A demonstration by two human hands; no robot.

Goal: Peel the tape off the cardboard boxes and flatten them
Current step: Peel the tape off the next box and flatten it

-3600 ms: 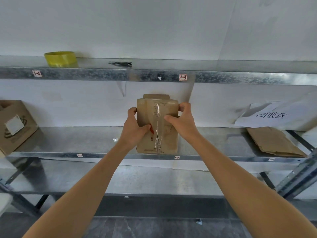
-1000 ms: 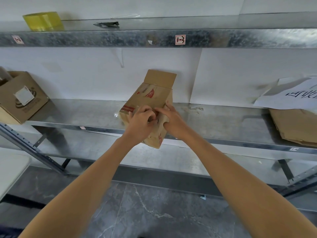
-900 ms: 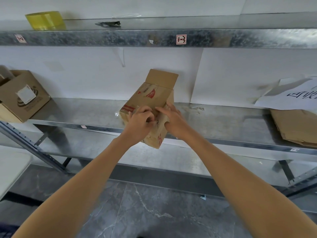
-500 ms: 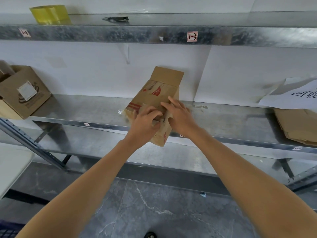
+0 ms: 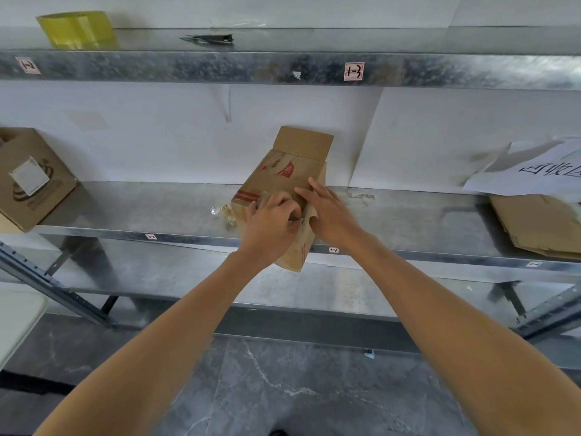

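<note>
box: cardboard box (image 5: 283, 174) tilting over middle shelf (image 5: 408, 221) front edge
left hand (image 5: 270, 220): gripping its near end, fingers curling
right hand (image 5: 330, 212): pressing flat-fingered on its side
around: tape scrap (image 5: 224, 212) lying just beside
count: two boxes, second box (image 5: 28, 180) sitting far left; one flattened cardboard (image 5: 540, 225) right; one yellow tape roll (image 5: 77, 29) above

Matt brown cardboard box (image 5: 283, 180), creased; dull mottled galvanised metal shelf (image 5: 408, 215); glossy grey veined stone floor (image 5: 283, 372); translucent yellow tape roll (image 5: 78, 29).

A tilted box (image 5: 283, 180) sat at the middle shelf's (image 5: 141, 209) front edge, a second box (image 5: 31, 180) far left, flattened cardboard (image 5: 540, 225) far right under a paper sheet (image 5: 534, 174), and a tape roll (image 5: 78, 29) on the upper shelf (image 5: 188, 66).
</note>
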